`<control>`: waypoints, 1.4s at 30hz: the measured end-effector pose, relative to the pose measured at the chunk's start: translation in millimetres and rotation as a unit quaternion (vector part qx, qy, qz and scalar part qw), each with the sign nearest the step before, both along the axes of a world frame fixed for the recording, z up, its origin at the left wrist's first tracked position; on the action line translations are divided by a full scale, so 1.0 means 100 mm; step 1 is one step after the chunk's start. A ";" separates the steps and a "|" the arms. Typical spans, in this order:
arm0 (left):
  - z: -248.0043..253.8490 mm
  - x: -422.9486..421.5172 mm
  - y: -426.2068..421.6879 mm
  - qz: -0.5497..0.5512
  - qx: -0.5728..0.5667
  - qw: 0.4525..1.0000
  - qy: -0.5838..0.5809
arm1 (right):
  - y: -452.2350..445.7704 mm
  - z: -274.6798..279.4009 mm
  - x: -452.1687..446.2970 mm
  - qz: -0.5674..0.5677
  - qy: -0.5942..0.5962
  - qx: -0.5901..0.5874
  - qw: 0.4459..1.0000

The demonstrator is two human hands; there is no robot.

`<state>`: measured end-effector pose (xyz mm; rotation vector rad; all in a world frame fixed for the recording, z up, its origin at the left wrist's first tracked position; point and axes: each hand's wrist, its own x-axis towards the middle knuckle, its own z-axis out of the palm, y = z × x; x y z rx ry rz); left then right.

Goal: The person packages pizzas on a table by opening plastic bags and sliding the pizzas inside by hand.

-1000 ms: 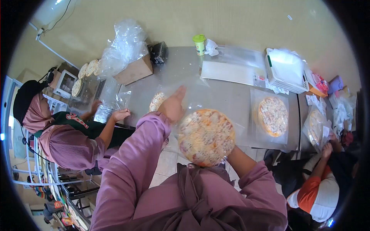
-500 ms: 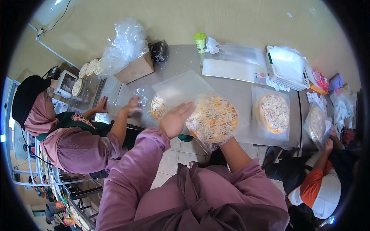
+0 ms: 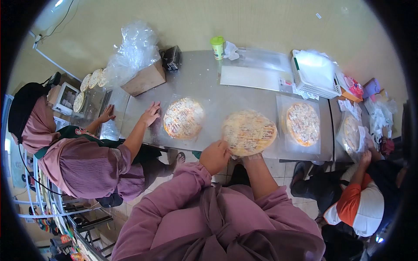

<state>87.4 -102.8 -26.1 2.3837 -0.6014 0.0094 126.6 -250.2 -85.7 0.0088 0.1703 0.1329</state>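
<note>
**Handling position: wrapped pizza (image 3: 249,130)**

The left hand (image 3: 215,157) is at the near left edge of the wrapped pizza. Its fingers are curled, with the tips touching the rim; whether they pinch the clear film cannot be told. The right hand (image 3: 252,160) is beneath the near side of the same item, palm and fingers concealed; its grip cannot be told.

The wrapped pizza lies face up above the near edge of the metal table (image 3: 202,78), between two other pizzas. The left pizza (image 3: 183,118) rests on the table on clear film. The right pizza (image 3: 303,124) rests on the table with a clear bag (image 3: 282,102) around or beneath it; which of the two cannot be told.

Further left, a co-worker's nearer hand (image 3: 150,114) is laid on the table with fingers spread. Far left, a cardboard box (image 3: 146,79) stands below a bundle of clear plastic (image 3: 135,54), with a black object (image 3: 172,57) just to its right.

At the far middle edge, a green cup (image 3: 217,48) stands upright beside a white tissue (image 3: 231,51). Right of these are a flat white panel (image 3: 250,78) and a white basket (image 3: 325,90).

Far right, a second co-worker's hand (image 3: 365,157) is near a bagged pizza (image 3: 350,131).
</note>
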 end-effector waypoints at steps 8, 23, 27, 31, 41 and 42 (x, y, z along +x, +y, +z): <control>-0.03 -0.08 0.11 0.014 -0.013 0.993 0.114 | -0.35 -0.05 -0.21 -0.079 -0.010 -0.073 0.994; 0.01 -0.31 0.12 -0.034 -0.082 0.991 0.103 | -0.16 -0.16 -0.51 0.033 0.105 -0.239 0.965; -0.05 -0.46 -0.03 -0.167 -0.019 0.978 0.127 | 0.01 -0.39 -0.57 0.047 0.089 -0.016 0.995; 0.04 -0.40 -0.14 -0.189 -0.061 0.976 0.089 | 0.07 -0.13 -0.49 0.034 0.108 -0.017 0.993; 0.40 0.00 -1.03 -0.219 -0.043 0.974 0.029 | -1.27 0.24 -0.40 -0.091 0.031 -0.056 0.994; 0.38 0.06 -1.16 -0.205 -0.045 0.978 0.017 | -1.44 0.29 -0.41 -0.134 0.033 -0.074 0.988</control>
